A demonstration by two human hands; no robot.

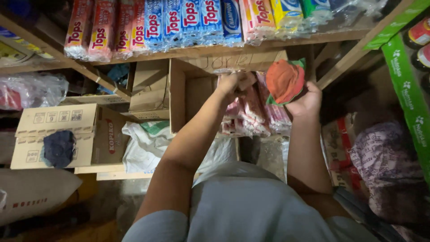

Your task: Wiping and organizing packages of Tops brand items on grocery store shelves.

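My left hand (232, 84) reaches into an open cardboard box (179, 96) under a wooden shelf and grips the top of one of several pink packets (251, 114) standing in the box. My right hand (307, 101) is raised beside it and holds a crumpled orange cloth with a green edge (285, 80), just right of the box's opening. Both forearms stretch forward from my grey shirt at the bottom of the view.
A wooden shelf (188, 50) above carries red, blue, yellow and green snack packs. A shut carton (58, 134) with a dark cloth on it lies at left, white sacks (148, 143) beside it. Patterned bags (380, 152) and a green-edged rack (407, 89) stand at right.
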